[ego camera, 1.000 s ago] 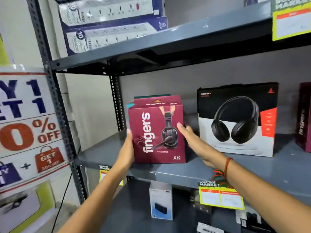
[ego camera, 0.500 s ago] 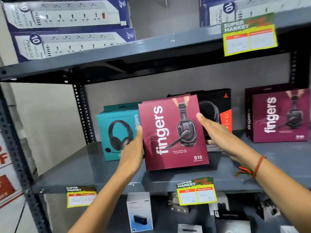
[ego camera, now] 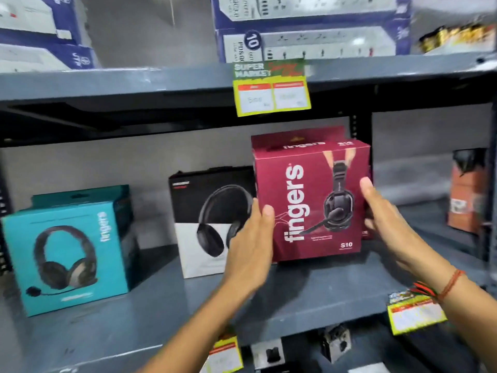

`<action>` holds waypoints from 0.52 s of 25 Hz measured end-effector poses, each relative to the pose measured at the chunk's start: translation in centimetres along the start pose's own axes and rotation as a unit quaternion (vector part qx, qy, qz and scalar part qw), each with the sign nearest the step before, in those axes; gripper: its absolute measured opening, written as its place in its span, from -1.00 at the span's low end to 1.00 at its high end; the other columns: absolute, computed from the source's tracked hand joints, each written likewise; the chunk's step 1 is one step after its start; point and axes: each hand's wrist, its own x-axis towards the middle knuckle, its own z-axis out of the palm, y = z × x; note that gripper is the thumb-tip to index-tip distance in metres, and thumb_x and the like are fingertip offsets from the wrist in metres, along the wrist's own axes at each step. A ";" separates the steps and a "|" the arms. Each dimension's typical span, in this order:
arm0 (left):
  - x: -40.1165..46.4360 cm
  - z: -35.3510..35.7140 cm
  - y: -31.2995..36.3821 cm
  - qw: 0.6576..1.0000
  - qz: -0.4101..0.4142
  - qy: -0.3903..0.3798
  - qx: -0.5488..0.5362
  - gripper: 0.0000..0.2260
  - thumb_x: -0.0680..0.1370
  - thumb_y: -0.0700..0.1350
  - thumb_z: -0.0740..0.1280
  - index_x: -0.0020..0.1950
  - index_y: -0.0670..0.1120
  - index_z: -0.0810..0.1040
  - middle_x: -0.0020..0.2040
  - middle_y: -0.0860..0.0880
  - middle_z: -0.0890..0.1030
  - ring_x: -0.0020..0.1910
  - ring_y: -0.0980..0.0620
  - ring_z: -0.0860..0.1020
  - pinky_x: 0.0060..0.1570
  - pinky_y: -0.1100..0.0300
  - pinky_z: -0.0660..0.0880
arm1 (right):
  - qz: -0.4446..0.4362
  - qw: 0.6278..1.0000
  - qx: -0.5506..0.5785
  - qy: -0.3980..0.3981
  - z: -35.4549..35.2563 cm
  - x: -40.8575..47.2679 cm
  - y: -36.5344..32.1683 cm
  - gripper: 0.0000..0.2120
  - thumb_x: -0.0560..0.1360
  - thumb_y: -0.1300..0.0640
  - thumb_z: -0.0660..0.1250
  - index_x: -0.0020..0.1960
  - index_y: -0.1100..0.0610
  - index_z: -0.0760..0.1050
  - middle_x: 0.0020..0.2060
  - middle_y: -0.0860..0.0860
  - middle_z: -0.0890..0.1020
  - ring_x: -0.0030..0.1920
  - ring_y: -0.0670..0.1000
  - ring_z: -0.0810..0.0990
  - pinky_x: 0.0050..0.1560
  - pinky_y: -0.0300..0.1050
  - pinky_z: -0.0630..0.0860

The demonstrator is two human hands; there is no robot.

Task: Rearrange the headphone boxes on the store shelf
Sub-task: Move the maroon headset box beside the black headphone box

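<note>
A maroon "fingers" headphone box (ego camera: pixel 312 200) is held upright between both my hands, its base at the grey shelf (ego camera: pixel 309 300) surface, right of centre. My left hand (ego camera: pixel 251 246) presses its left edge. My right hand (ego camera: pixel 382 214) grips its right edge. Another maroon box stands directly behind it, mostly hidden. A black and white headphone box (ego camera: pixel 207 222) stands just left of it, partly covered by my left hand. A teal "fingers" headphone box (ego camera: pixel 67 254) stands at the far left, with another teal box behind it.
Blue and white power strip boxes (ego camera: pixel 309 28) are stacked on the shelf above. Yellow price tags (ego camera: pixel 271 90) hang from the shelf edges. An orange and black box (ego camera: pixel 468 189) stands at the far right. Small boxes (ego camera: pixel 269 354) sit on the shelf below.
Both hands have carried the maroon box to the right, from in front of the teal box, past the black and white box, and set it against the other maroon box.
</note>
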 end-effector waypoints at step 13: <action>8.2 14.0 -2.3 0.986 -0.087 -0.134 -0.048 0.02 0.23 0.70 -0.15 0.64 0.30 0.07 0.63 0.19 0.23 0.61 0.02 0.25 0.58 -0.12 0.15 | 0.081 0.995 0.016 -0.062 -9.8 7.0 8.4 -0.21 0.29 -0.64 0.18 0.45 -0.36 0.36 0.46 -0.25 0.48 0.46 -0.11 0.45 0.57 0.16 0.23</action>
